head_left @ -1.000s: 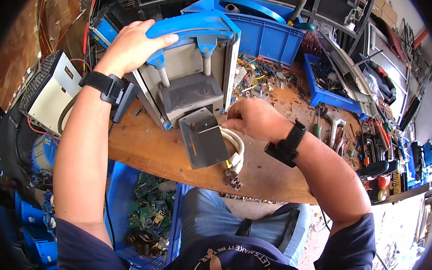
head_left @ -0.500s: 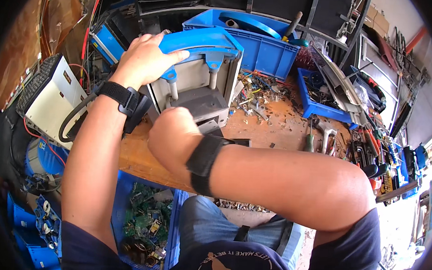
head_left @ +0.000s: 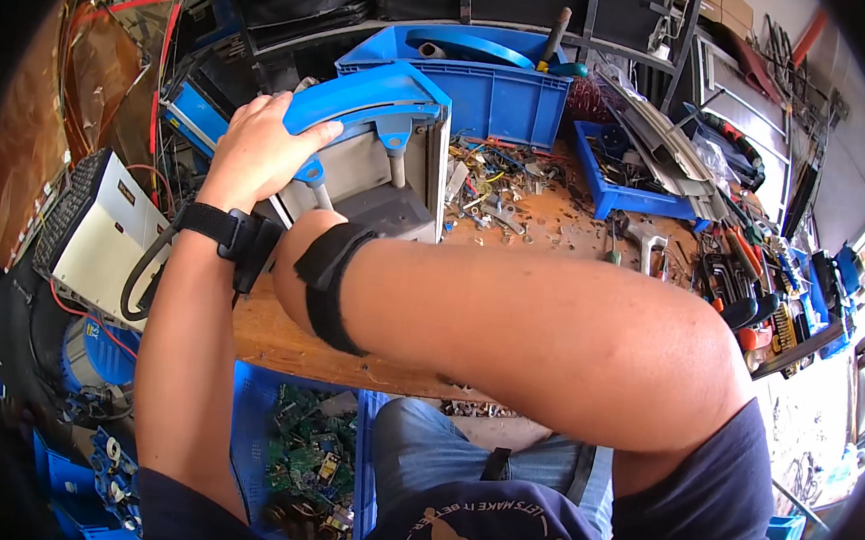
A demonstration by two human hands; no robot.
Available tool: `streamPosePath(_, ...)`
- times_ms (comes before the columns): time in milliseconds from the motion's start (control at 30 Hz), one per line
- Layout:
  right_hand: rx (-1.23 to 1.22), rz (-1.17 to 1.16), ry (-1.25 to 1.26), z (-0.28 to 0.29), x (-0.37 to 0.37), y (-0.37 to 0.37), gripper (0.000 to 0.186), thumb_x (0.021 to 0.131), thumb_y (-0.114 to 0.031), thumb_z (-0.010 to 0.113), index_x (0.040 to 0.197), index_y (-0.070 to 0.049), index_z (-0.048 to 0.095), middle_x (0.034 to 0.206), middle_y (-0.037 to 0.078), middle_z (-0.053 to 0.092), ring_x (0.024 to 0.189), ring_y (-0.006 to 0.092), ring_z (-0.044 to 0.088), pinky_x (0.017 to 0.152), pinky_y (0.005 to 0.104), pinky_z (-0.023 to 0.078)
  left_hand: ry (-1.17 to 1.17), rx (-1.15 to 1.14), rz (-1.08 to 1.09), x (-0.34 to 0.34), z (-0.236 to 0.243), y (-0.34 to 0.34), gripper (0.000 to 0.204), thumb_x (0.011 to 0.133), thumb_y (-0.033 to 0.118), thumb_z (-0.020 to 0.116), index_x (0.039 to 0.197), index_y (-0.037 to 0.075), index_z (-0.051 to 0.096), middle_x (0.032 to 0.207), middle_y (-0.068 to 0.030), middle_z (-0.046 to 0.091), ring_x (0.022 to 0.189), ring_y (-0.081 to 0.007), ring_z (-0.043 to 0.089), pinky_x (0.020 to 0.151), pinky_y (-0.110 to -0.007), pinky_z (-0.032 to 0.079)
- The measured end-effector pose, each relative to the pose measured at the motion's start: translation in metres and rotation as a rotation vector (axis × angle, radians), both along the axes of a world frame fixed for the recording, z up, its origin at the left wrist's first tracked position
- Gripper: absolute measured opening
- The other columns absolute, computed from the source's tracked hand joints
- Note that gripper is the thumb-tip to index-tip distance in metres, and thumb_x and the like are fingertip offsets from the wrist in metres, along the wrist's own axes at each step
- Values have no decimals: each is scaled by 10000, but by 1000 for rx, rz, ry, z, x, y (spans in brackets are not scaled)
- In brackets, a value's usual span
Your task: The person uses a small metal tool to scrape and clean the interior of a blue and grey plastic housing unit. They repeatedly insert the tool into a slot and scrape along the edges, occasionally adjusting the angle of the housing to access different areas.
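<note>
A metal housing with a curved blue frame (head_left: pixel 374 100) stands tilted on the wooden workbench (head_left: pixel 278 334). Beneath the blue frame are metal posts and a dark grey block (head_left: pixel 388 212). My left hand (head_left: pixel 260 158) grips the frame's left end, its thumb lying along the blue surface and its fingers over the far edge. Low at the housing's near left side is my right hand (head_left: pixel 304 239), bent inward close to my left wrist. My own wrist and forearm hide its fingers, so anything it holds cannot be seen. Both wrists wear black straps.
Behind the housing stands a large blue crate (head_left: pixel 505 99). Loose metal scraps (head_left: pixel 503 190) cover the bench to its right, near a blue tray (head_left: pixel 643 199) and hand tools (head_left: pixel 743 282). A white box-shaped device (head_left: pixel 104 232) is at left. Below sits a crate of green circuit boards (head_left: pixel 310 442).
My right hand has moved left and in closer to my left wrist, its fingers still out of sight. My left hand keeps its grip on the blue frame. The whole view has shifted slightly.
</note>
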State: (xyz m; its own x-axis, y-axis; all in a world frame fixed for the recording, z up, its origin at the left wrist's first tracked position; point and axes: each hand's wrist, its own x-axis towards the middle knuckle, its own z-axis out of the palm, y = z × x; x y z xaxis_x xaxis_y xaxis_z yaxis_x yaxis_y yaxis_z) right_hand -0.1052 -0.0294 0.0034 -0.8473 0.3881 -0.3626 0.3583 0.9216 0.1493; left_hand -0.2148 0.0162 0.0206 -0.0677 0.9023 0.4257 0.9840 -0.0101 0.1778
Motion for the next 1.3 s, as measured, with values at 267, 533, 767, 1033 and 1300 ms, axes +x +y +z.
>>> streamPosePath(267,99,105,194,1,43,12,180,785,-164,632,873,-44,733,827,141,707,764,316,693,625,431,540,7,10,-41,3,0,5,827,830,553,620,1341,-78,460,1307,-233,519,1234,-350,486,1036,-389,379)
streamPosePath(533,149,12,600,-32,135,24,151,754,-136,582,710,-39,691,737,167,671,739,344,673,664,420,544,-44,-76,-57,3,10,5,854,830,569,618,1355,-82,443,1339,-236,500,1271,-348,460,1060,-381,360)
streamPosePath(767,284,-132,330,-62,170,16,120,765,-127,581,756,-93,696,749,127,678,740,292,680,644,395,539,-38,-5,-53,-4,1,14,862,834,580,605,1351,-90,443,1351,-245,492,1286,-343,450,1075,-377,337)
streamPosePath(1033,220,-57,645,-98,174,37,93,787,-129,570,801,-101,657,692,86,627,707,274,657,598,392,521,-22,39,-84,-12,-2,19,907,807,617,612,1331,-107,459,1319,-278,508,1240,-374,494,1041,-397,391)
streamPosePath(1300,207,-51,727,-106,168,43,91,797,-129,574,825,-99,655,697,80,616,720,266,653,598,384,518,-30,34,-64,-8,-2,16,903,806,620,613,1338,-94,460,1323,-270,507,1241,-369,493,1034,-397,398)
